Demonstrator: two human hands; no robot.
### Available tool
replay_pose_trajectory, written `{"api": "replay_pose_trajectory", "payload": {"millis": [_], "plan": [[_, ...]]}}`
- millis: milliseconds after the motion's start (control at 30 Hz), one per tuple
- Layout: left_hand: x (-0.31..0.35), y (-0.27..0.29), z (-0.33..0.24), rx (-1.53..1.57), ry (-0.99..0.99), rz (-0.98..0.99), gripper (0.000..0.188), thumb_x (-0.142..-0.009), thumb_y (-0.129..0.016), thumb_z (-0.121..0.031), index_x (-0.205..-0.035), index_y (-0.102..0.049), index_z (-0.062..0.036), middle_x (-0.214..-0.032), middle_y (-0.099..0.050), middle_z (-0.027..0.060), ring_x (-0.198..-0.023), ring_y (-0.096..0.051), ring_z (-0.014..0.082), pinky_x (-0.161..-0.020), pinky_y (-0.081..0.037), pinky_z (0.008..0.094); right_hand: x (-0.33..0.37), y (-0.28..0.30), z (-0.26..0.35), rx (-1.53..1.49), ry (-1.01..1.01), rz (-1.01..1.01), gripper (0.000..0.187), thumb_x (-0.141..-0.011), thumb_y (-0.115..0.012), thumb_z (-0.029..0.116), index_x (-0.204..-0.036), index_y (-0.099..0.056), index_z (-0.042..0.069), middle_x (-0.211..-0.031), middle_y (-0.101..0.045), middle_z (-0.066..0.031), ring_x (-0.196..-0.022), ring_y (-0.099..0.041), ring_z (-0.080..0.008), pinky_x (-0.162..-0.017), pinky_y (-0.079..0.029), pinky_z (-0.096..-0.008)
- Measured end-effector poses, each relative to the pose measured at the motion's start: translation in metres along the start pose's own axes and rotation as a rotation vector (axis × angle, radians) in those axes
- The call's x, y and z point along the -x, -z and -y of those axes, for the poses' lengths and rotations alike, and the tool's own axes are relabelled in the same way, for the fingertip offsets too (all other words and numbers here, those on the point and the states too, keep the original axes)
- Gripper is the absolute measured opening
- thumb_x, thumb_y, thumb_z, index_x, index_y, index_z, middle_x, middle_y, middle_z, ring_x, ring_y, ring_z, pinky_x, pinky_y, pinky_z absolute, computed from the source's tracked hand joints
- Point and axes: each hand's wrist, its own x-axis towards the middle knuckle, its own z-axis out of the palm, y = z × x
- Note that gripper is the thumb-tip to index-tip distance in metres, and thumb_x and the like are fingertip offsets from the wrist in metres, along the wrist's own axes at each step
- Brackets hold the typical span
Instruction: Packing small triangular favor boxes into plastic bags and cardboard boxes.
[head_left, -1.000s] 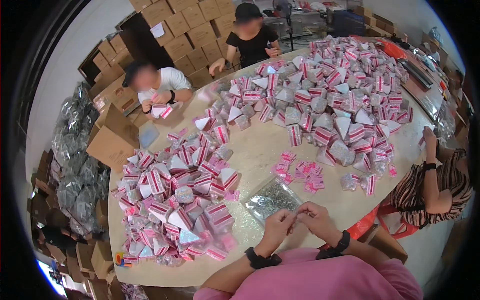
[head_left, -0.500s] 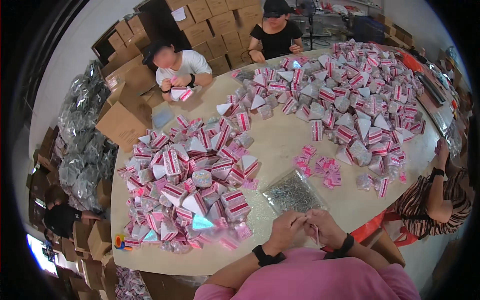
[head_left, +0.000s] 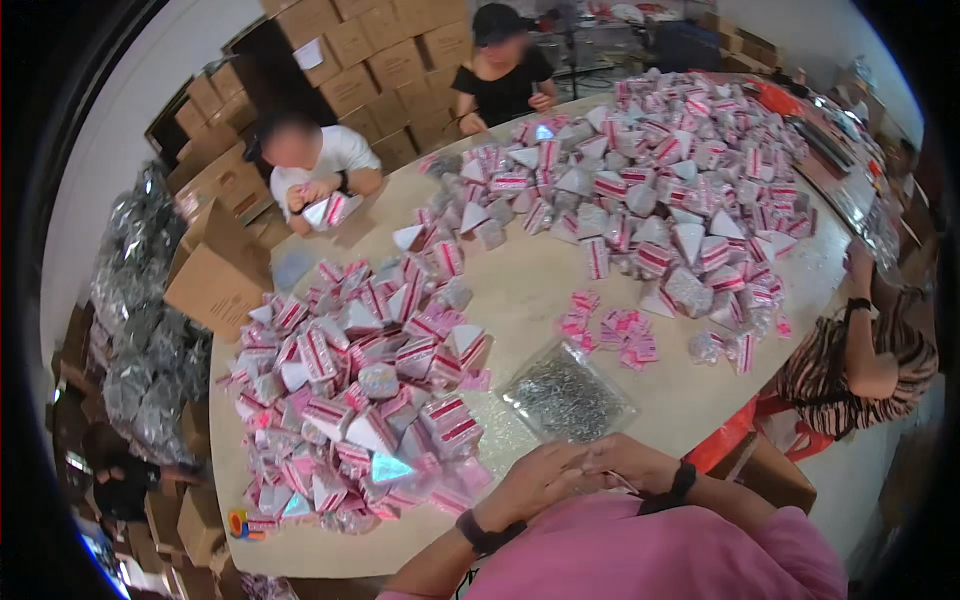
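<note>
we see the left hand and the right hand meeting before the pink shirt, just beyond the near edge of a clear tray of silvery metal pieces. the right fingers are closed about a thin flat piece, its edge showing beneath them; the left fingers curl against the right, and we cannot tell whether they hold anything. for such fine fingerwork we judge it best to steady the piece by its edges in one hand, let the other do the small movements, and keep both above the table, lest something drop into the lap. compared with the frame half a second ago, we note that the hands are lower, nearer the body and overlapping more, the view has swung, and the tray lies as before beside the pink cards.
</note>
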Motion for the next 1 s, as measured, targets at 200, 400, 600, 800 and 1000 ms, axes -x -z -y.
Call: {"api": "replay_pose_trajectory", "payload": {"millis": [200,400,600,800,1000], "plan": [[-0.011,-0.011,0.000,-0.091,-0.156,-0.010,0.042,-0.088,-0.054,-0.021,-0.127,-0.050,-0.0056,-0.125,-0.050,0.0187,-0.106,-0.054,0.0336,-0.089,-0.044,0.0389,0.009,0.006,-0.005,0.099,0.057,-0.002,0.019,-0.087,-0.060,0.022,-0.085,-0.062,0.003,-0.061,-0.046,0.0033,-0.050,-0.039,-0.0044,-0.044,-0.028,-0.0201],[-0.028,-0.016,-0.032,-0.043,-0.100,0.151,0.041,-0.090,-0.050,-0.019,-0.127,-0.047,-0.0026,-0.126,-0.047,0.0232,-0.112,-0.048,0.0382,-0.091,-0.040,0.0418,0.002,0.017,-0.022,-0.159,-0.063,0.027,0.011,-0.085,-0.056,0.016,-0.080,-0.056,0.007,-0.058,-0.043,0.0038,-0.046,-0.036,-0.0038,-0.040,-0.025,-0.0203],[-0.013,-0.033,-0.045,0.190,0.081,0.085,0.041,-0.097,-0.043,-0.028,-0.124,-0.047,0.0014,-0.120,-0.053,0.0215,-0.113,-0.048,0.0367,-0.097,-0.036,0.0391,0.002,0.025,-0.035,-0.113,-0.060,0.131,0.017,-0.087,-0.056,0.023,-0.077,-0.054,0.010,-0.058,-0.044,0.0053,-0.044,-0.036,-0.0032,-0.038,-0.027,-0.0199],[-0.013,-0.032,-0.051,-0.087,0.055,0.126,0.036,-0.095,-0.045,-0.026,-0.118,-0.050,0.0012,-0.107,-0.056,0.0220,-0.100,-0.053,0.0384,-0.085,-0.042,0.0417,0.024,0.018,-0.027,-0.144,-0.062,0.108,0.029,-0.088,-0.060,0.034,-0.071,-0.053,0.012,-0.057,-0.041,0.0082,-0.045,-0.036,-0.0019,-0.037,-0.027,-0.0193],[-0.003,-0.045,-0.047,-0.208,0.208,0.093,0.024,-0.091,-0.051,-0.023,-0.100,-0.054,-0.0004,-0.087,-0.055,0.0202,-0.082,-0.053,0.0392,-0.070,-0.042,0.0447,0.042,0.013,-0.016,-0.130,-0.051,-0.027,0.031,-0.087,-0.061,0.034,-0.068,-0.052,0.012,-0.058,-0.039,0.0080,-0.048,-0.033,-0.0017,-0.039,-0.025,-0.0193]]}}
